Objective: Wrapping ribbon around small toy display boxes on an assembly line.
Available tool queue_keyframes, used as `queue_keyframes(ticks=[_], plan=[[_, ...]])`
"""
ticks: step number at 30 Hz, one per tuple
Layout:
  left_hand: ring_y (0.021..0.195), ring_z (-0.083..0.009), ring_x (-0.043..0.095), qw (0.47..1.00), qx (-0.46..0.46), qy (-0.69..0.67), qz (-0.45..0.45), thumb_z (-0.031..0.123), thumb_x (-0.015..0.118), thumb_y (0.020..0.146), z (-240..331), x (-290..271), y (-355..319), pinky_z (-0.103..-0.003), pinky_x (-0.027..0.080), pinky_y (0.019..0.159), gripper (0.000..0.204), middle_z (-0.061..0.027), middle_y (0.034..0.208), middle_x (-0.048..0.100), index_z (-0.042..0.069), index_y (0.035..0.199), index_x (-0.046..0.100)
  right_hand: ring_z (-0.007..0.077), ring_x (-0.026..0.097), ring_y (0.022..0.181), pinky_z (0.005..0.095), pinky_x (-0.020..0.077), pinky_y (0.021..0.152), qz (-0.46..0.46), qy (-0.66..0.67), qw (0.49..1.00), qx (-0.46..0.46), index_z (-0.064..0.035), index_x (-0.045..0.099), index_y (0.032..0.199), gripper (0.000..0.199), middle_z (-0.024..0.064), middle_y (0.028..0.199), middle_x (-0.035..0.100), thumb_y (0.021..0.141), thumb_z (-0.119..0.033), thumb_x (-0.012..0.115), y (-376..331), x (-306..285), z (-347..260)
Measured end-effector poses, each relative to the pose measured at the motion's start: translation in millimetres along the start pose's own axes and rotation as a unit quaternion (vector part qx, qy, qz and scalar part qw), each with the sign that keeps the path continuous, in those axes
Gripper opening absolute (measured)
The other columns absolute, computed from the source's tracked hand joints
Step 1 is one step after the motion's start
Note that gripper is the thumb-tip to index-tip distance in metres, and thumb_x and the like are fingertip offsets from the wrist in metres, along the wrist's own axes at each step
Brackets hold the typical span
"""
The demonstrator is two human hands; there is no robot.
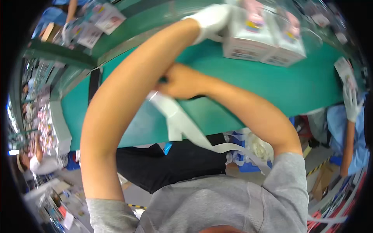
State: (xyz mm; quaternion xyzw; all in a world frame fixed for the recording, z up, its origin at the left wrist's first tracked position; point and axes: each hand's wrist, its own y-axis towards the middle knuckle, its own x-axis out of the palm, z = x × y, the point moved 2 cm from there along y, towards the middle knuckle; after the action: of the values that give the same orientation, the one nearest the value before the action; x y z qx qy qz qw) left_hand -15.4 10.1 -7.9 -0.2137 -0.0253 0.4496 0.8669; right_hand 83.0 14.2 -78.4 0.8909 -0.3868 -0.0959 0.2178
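the gloved left hand [211, 17] is gripping the near end of a white printed box [252, 39] lying on the green table [303, 85], while the bare right hand [180, 81] is closing around a white strip [186, 124] trailing toward the lap.

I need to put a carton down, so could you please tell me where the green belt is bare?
The green belt is bare right of the right hand, below the white boxes gripped by the gloved left hand. Another bare patch lies left of the crossed forearms. The far shelf with packets is crowded.
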Motion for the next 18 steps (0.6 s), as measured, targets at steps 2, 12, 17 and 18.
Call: queue_keyframes(ticks=[2,12,17,18], plan=[[0.121,-0.0257,0.061,0.992,-0.001,0.044,0.122,0.044,0.052,0.102,1.1,1.1,-2.5,-0.037,0.048,0.106,0.052,-0.0162,0.135,0.061,0.006,0.137,0.059,0.0174,0.064,0.092,0.0322,0.0508,0.085,0.02,0.021,0.999,0.027,-0.0036,0.068,0.107,0.016,0.0094,0.097,0.072,0.096,-0.015,0.066,4.3,-3.4,0.3],[0.083,-0.0089,0.061,0.882,0.3,-0.025,0.362,0.039,0.063,0.1,-72.0,-74.7,-127.4,-0.025,0.047,0.07,0.038,-0.0013,0.093,0.069,0.002,0.106,0.07,0.0049,0.059,0.076,0.0219,0.0455,0.068,0.17,0.107,0.977,0.07,-0.003,0.064,0.106,0.016,-0.0001,0.086,0.067,0.104,-0.019,0.061,36.8,-29.5,-11.5],[0.074,-0.0062,0.056,0.9,0.265,-0.144,0.313,0.024,0.07,0.098,-108.5,-57.3,-131.0,-0.023,0.044,0.066,0.022,0.0001,0.085,0.066,0.002,0.101,0.067,0.0064,0.062,0.081,0.0232,0.0479,0.071,0.165,0.041,0.983,0.075,-0.0017,0.064,0.11,0.017,0.0024,0.09,0.069,0.103,-0.017,0.062,40.0,-35.7,-9.7],[0.074,-0.0062,0.056,0.898,0.267,-0.153,0.314,0.024,0.07,0.098,-112.0,-56.4,-132.2,-0.023,0.044,0.066,0.022,0.0001,0.085,0.066,0.002,0.101,0.067,0.0064,0.062,0.081,0.0232,0.0479,0.071,0.162,0.035,0.983,0.08,-0.0017,0.064,0.11,0.017,0.0024,0.09,0.069,0.103,-0.017,0.062,40.0,-34.8,-9.6]])
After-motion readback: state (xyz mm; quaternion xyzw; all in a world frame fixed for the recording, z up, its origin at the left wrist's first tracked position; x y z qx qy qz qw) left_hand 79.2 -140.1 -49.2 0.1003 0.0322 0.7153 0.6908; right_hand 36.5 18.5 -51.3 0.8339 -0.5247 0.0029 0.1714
